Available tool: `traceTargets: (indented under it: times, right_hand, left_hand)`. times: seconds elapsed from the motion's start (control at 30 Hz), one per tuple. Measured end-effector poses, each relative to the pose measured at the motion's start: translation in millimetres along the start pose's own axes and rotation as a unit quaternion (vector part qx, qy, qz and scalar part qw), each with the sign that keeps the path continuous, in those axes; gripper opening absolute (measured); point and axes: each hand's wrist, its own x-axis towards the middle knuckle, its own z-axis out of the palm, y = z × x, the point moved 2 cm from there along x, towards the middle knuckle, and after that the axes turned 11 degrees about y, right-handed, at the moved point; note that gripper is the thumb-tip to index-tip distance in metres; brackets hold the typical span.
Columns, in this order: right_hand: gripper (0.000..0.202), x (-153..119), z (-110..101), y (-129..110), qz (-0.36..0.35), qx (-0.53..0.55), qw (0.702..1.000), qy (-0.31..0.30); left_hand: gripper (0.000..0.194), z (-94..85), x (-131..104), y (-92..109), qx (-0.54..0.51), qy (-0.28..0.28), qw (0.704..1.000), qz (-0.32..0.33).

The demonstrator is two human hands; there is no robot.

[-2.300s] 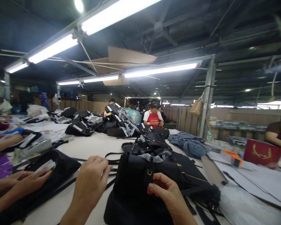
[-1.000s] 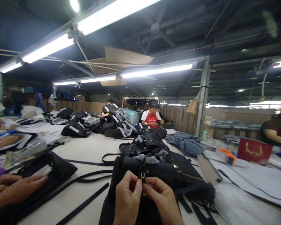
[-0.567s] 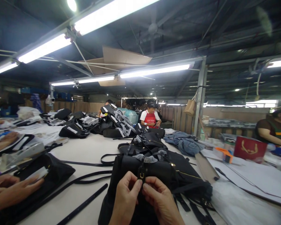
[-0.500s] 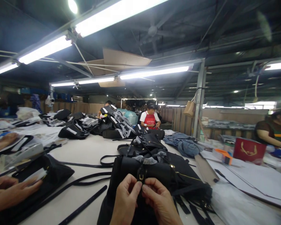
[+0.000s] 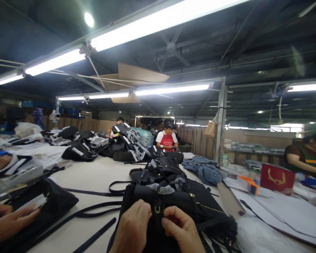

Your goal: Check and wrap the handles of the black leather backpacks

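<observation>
A black bag (image 5: 173,196) lies before me, with a gold-coloured buckle (image 5: 157,209) on a short black strap (image 5: 158,222) at its front. My left hand (image 5: 133,226) is closed just left of the buckle, its back turned up; whatever its fingertips hold is hidden. To the buckle's right, the thumb and forefinger of my right hand (image 5: 180,228) pinch at the strap's edge. Clear plastic wrap (image 5: 166,190) covers fittings on top of the bag.
Black bags (image 5: 80,149) with white tags are heaped farther back. Another person's hands (image 5: 14,219) work on a black bag at left. Long loose straps (image 5: 94,235) cross the pale table (image 5: 86,175). A denim cloth (image 5: 204,168) and a red box (image 5: 276,178) lie rightward.
My left hand has turned over, back up, and moved left off the buckle's lower end. My right hand has shifted slightly right, and the two hands are farther apart.
</observation>
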Motion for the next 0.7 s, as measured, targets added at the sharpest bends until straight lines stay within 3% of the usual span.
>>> traceTargets:
  times: [0.13, 0.23, 0.33, 0.43, 0.53, 0.63, 0.7]
  right_hand:
    - [0.011, -3, 7, -13, -0.034, -0.055, 0.998, 0.016]
    - [0.019, -3, 11, -8, -0.050, -0.030, 0.997, 0.049]
    - [0.029, -1, 11, 1, -0.065, -0.013, 0.996, 0.067]
    - [0.037, 2, 13, 4, -0.052, -0.001, 0.998, 0.033]
    - [0.035, 2, 17, 3, -0.061, -0.016, 0.998, 0.023]
    - [0.032, -1, 18, 6, -0.113, -0.078, 0.990, 0.041]
    - [0.032, -4, 16, 12, -0.157, -0.108, 0.979, 0.073]
  left_hand:
    - [0.022, -2.9, 19, 4, 0.021, -0.018, 0.997, 0.069]
    - [0.022, 1.1, 19, 7, 0.011, -0.048, 0.993, 0.111]
    - [0.024, 5.1, 10, 3, 0.032, -0.057, 0.995, 0.069]
    - [0.024, 4.6, 2, 0, 0.044, -0.050, 0.997, 0.032]
    - [0.022, 1.6, 0, 4, 0.033, -0.044, 0.996, 0.066]
    - [0.020, -1.0, 7, 8, -0.003, -0.022, 0.996, 0.089]
    - [0.021, -0.9, 14, 7, -0.050, -0.020, 0.999, 0.009]
